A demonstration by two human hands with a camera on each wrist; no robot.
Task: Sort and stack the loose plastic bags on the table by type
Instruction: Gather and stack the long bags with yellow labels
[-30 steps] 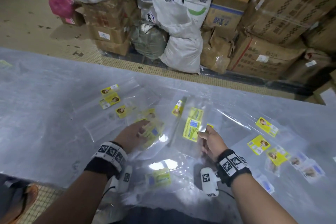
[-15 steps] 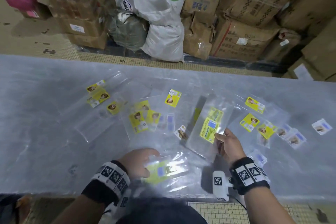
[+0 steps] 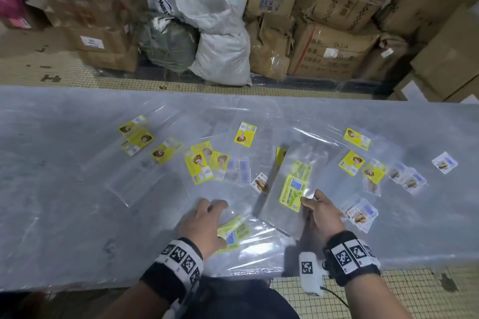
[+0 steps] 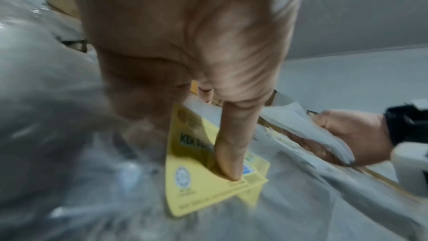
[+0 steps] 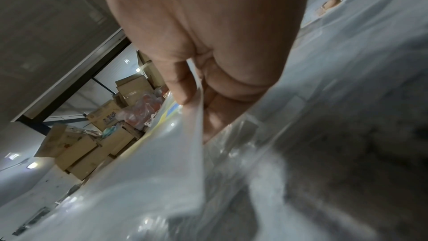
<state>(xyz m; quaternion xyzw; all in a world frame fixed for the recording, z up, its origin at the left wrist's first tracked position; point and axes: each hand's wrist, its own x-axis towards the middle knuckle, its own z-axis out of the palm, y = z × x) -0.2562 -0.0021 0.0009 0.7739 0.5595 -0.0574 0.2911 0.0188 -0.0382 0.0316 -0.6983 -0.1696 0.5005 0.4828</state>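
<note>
Clear bags point(image 3: 293, 204) with yellow labels point(image 3: 292, 193); black-and-white checked wristbands point(image 3: 181, 258)

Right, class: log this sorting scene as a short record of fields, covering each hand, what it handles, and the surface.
left hand: fingertip presses the near bag's yellow label
right hand: pinches a green-labelled bag, tilted
surface: plastic-covered table
loose bags: yellow-labelled and white-labelled ones, scattered
behind: cardboard boxes, sacks

Cardboard boxes point(image 3: 334, 52) and white sacks point(image 3: 220, 59) behind.
</note>
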